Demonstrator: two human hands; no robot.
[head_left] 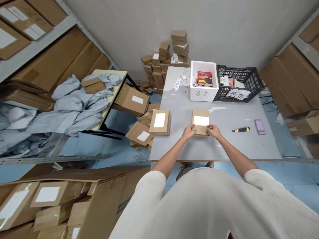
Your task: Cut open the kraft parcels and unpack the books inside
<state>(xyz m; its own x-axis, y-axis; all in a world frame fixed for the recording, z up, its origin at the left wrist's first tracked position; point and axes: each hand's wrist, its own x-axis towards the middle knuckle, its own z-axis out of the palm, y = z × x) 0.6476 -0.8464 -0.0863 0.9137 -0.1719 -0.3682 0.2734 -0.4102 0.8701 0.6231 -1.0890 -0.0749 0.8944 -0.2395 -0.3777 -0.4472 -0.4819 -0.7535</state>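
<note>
A small cardboard box (201,130) with a white label on top lies on the grey table (184,146), near its front edge. My left hand (188,131) grips the box's left side, its fingertips by the label's lower corner. On the opposite side, my right hand (214,130) has its fingers closed at the box's edge, just below the label. A second cardboard box (160,122), also labelled, sits at the table's left edge. To the right of my right hand lie a yellow and black utility knife (241,129) and a phone (260,127).
At the table's back stand a white foam box (203,94) and a black plastic crate (240,94), both holding books. A power strip (177,84) lies beside them. Grey parcels (72,99) cover a side table. A large open carton (109,199) is behind my left.
</note>
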